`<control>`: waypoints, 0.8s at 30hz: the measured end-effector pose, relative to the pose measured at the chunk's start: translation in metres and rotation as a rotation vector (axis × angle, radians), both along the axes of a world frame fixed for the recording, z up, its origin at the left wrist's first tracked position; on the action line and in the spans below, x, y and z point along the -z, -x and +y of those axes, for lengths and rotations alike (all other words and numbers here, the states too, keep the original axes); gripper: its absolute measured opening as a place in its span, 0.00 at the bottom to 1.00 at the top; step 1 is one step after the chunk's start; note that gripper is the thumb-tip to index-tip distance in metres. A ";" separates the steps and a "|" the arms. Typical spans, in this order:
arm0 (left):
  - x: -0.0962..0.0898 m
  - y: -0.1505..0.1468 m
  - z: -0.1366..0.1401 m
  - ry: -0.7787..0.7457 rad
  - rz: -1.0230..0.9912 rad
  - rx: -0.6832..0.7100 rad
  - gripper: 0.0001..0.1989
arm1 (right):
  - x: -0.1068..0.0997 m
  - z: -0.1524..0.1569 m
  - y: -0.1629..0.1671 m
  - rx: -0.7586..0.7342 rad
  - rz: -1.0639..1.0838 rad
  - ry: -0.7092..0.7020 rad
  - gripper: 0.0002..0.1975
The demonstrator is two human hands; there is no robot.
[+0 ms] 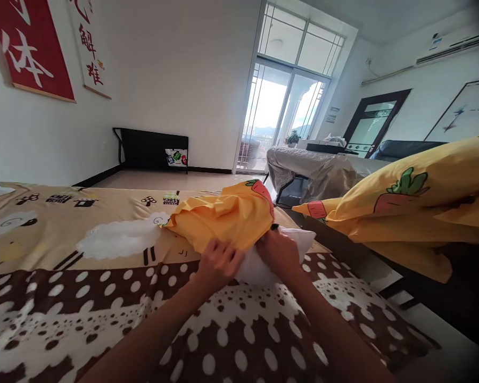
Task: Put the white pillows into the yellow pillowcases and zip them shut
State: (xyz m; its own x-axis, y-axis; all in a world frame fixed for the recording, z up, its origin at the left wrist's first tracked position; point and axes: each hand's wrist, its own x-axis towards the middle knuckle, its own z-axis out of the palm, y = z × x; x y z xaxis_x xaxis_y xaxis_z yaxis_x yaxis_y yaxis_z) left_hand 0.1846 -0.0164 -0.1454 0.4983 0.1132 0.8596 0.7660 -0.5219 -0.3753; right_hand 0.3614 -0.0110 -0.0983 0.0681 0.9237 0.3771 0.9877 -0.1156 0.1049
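Note:
A yellow pillowcase (223, 215) with a carrot print lies bunched over part of a white pillow (255, 268) on the bed. My left hand (220, 261) has its fingers closed on the near edge of the pillowcase. Beside it, my right hand (278, 252) is closed at the right side of the same edge, against the pillow. A white corner of the pillow sticks out to the right of that hand. The pillow's far part is hidden under the yellow cloth.
The bed is covered by a brown and beige blanket (115, 239) with sheep and dots. At the right, more yellow carrot-print cloth (407, 197) hangs over a dark edge. Farther back stand a plastic-covered table (303, 162), a black folded frame (151, 149) and glass doors (279, 111).

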 end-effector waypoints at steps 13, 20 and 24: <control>-0.002 0.036 0.001 -0.018 -0.152 -0.053 0.07 | -0.003 -0.014 -0.021 -0.695 0.649 -0.023 0.30; -0.036 0.078 -0.029 -0.005 -0.009 -0.153 0.08 | -0.007 -0.025 0.050 -1.001 0.403 0.157 0.34; -0.036 0.091 -0.036 0.032 0.020 -0.235 0.05 | -0.006 -0.020 0.095 -1.112 0.188 0.247 0.26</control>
